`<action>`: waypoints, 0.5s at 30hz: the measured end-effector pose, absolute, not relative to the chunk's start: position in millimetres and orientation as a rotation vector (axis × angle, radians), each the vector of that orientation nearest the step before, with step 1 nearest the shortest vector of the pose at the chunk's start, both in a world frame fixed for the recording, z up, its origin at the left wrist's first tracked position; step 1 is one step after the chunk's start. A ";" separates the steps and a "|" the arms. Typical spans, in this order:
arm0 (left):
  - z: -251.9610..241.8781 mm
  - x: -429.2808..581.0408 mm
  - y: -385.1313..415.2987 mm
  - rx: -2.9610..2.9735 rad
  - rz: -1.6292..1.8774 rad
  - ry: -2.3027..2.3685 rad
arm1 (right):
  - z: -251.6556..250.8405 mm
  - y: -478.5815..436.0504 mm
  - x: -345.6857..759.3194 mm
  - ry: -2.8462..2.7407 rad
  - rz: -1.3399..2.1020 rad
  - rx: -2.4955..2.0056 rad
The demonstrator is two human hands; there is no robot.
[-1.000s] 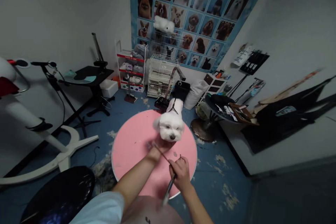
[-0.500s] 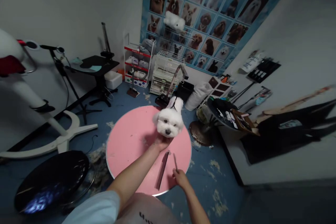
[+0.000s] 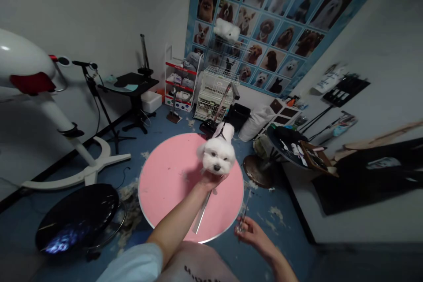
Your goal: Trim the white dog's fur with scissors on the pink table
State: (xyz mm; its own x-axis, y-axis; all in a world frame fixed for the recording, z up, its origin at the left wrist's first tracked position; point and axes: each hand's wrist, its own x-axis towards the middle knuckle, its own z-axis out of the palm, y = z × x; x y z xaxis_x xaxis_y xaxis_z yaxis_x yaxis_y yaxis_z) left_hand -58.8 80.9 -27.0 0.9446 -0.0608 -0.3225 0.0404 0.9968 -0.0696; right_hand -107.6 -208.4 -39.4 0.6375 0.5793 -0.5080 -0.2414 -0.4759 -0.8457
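Note:
A white fluffy dog [image 3: 216,156] faces me on the round pink table [image 3: 158,185], a dark strap around its body. My left hand [image 3: 213,180] is cupped under its chin, fingers partly hidden by the fur. On the table just below that hand lies a long silver comb [image 3: 201,215]. My right hand [image 3: 249,230] is out past the table's right edge, with its fingers around a pair of scissors [image 3: 243,222]. The blades point up and away from me, apart from the dog.
A black glossy stool [image 3: 77,216] and a white dryer stand [image 3: 82,158] are on the left. Behind the dog stand a cage [image 3: 214,92] and a shelf rack [image 3: 181,81]. To the right, a small dark round table [image 3: 287,143] bears a tool box. Hair tufts litter the blue floor.
My right hand has moved right with the scissors, from over the table to beyond its edge. My left hand stays under the dog's chin. The whole view has shifted slightly.

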 end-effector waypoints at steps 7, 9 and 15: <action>-21.6 -67.4 82.4 -0.102 -0.057 0.400 | 34.5 -130.6 -93.4 -0.636 1.354 -1.668; -20.3 -70.1 83.5 -0.139 -0.061 0.396 | 46.7 -109.0 -84.7 -0.676 1.396 -1.714; -25.2 -72.8 84.2 -0.135 -0.043 0.362 | 69.7 -82.3 -51.0 -0.675 1.441 -1.730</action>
